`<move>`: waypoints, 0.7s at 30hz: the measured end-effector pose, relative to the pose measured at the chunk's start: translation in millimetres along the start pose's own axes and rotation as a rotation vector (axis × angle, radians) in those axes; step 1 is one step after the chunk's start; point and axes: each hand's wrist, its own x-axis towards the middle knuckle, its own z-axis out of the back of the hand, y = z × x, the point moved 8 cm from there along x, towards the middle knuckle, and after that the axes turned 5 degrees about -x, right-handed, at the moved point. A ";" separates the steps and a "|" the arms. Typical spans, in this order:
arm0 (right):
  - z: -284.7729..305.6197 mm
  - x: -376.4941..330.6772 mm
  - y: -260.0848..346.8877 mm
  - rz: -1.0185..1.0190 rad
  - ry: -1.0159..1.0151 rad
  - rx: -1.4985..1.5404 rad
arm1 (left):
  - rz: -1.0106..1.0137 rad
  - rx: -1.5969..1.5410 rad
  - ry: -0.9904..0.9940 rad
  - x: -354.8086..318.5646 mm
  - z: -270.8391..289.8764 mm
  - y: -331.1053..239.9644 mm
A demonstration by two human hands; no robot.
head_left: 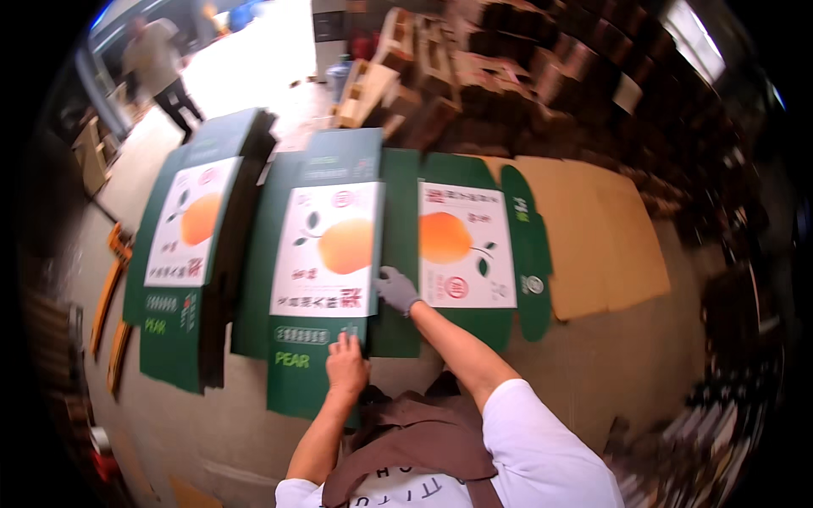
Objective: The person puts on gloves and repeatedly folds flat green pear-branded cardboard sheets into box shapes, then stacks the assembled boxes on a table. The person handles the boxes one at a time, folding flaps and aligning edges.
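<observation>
The left hand (347,366), bare, is laid at the near right edge of a green printed carton sheet (326,262), its fingers partly bent on the board; whether the edge is pinched cannot be told. Just beyond it and to its right, the right hand (397,290), covered by a grey glove, is held at the same sheet's right edge with fingers partly curled; its grip also cannot be made out. The sheet is spread mostly ahead of and to the left of the left hand, with a white panel and an orange fruit printed on it. Below both hands, a brown apron (406,436) is worn over a white shirt (542,449). To the right of the gloved hand, a second printed sheet (466,296) is seen, with a rounded green flap (532,254) beside it and plain brown cardboard (601,237) farther out. Well to the left of the bare hand, a thick stack of like sheets (182,254) is placed, with orange bars (108,296) seen past it on the floor (220,432). Far ahead of the hands, wooden pallets (415,59) are piled, and a blurred person (157,63) is seen at far left.
</observation>
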 end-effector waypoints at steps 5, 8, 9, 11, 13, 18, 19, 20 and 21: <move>177.8 -81.2 -82.8 -0.007 -0.140 -0.059 | 0.123 0.069 0.098 -12.0 -58.5 38.0; 340.0 -140.0 -239.1 -0.237 -0.554 -0.154 | 0.160 0.168 0.205 -6.3 -74.8 29.7; 391.6 -165.0 -287.4 -0.394 -0.686 -0.167 | 0.128 0.195 0.251 5.2 -73.0 16.3; 495.8 -214.2 -370.1 -0.628 -0.847 -0.352 | 0.102 0.190 0.305 35.9 -78.4 -15.1; 572.3 -241.9 -427.2 -0.834 -0.761 -0.460 | 0.148 0.181 0.320 67.4 -80.6 -33.6; 664.2 -255.3 -481.3 -0.924 -0.787 -0.571 | 0.349 0.179 0.397 104.4 -109.0 -32.5; 671.2 -256.0 -490.7 -0.960 -0.745 -0.543 | 0.355 0.182 0.415 107.5 -114.4 -34.6; 670.4 -252.0 -496.8 -0.991 -0.693 -0.510 | 0.369 0.193 0.430 108.1 -114.2 -33.6; 667.0 -240.3 -489.4 -1.015 -0.651 -0.565 | 0.377 0.179 0.431 105.7 -108.1 -29.9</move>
